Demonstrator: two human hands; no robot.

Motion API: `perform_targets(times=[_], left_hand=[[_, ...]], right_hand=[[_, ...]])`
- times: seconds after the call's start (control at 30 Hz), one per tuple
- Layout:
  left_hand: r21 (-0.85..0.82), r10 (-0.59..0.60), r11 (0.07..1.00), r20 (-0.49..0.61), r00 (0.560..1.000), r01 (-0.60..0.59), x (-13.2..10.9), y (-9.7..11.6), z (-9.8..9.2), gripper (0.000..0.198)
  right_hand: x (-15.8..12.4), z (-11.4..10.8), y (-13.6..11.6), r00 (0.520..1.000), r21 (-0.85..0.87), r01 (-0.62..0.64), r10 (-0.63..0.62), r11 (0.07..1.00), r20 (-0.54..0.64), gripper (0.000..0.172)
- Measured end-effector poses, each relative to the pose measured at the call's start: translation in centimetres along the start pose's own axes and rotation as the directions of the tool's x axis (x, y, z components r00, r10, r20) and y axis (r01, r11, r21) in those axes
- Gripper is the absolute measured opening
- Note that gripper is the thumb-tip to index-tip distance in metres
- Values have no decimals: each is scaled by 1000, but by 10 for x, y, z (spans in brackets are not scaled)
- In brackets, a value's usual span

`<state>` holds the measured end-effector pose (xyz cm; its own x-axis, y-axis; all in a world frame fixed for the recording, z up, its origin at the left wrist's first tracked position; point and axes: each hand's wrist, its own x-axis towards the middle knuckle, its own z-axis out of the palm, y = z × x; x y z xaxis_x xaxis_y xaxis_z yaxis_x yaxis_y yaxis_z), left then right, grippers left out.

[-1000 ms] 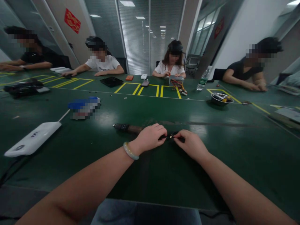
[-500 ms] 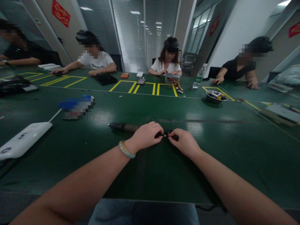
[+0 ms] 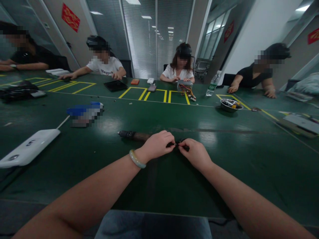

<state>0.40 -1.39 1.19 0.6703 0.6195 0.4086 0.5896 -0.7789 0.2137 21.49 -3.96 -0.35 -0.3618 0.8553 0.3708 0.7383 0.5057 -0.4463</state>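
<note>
The left hand (image 3: 157, 145) and right hand (image 3: 195, 153) nearly meet above the bench (image 3: 249, 172), their fingers (image 3: 170, 143) pinched closed on a small black part (image 3: 181, 145) with a tiny brass end. A dark cylindrical tool (image 3: 133, 135) lies just beside the left hand, which wears a pale bangle (image 3: 136, 158).

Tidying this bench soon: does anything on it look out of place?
A black-and-brown cylindrical tool handle lies loose on the dark green bench with no stand under it, its end tucked behind the left hand, which is pinching a small black part.
</note>
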Motion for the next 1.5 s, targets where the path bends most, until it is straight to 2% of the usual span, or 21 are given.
perform_targets(times=[0.33, 0.53, 0.67, 0.83, 1.1, 1.3, 1.4, 1.5], left_hand=[[32, -17, 999, 8, 1000, 17, 0, 1, 1, 6], [45, -26, 999, 17, 1000, 25, 1, 2, 1, 8], [48, -36, 998, 10, 999, 35, 1, 2, 2, 8], [20, -67, 998, 5, 998, 67, 0, 2, 1, 9], [17, -79, 997, 24, 997, 79, 0, 3, -3, 17], [-18, -71, 997, 0, 997, 71, -2, 5, -5, 17], [-33, -71, 997, -55, 996, 69, -4, 10, -10, 18], [-56, 7, 998, -87, 996, -12, -10, 13, -17, 15]], right_hand=[[1, 2, -3, 997, -4, -73, 73, 997, -7, 8], [4, 2, -5, 999, -208, 51, -51, 977, 9, 5], [5, 2, -6, 992, -348, 126, -123, 929, 30, 12], [6, 1, -9, 979, -460, 176, -204, 871, -12, 16], [10, 5, 2, 955, -364, 273, -296, 891, -7, 14], [14, 7, 2, 956, -380, 294, -276, 877, 101, 20], [16, 4, -2, 955, -409, 297, -261, 863, 142, 16], [21, 1, -6, 945, -415, 325, -273, 850, 183, 11]])
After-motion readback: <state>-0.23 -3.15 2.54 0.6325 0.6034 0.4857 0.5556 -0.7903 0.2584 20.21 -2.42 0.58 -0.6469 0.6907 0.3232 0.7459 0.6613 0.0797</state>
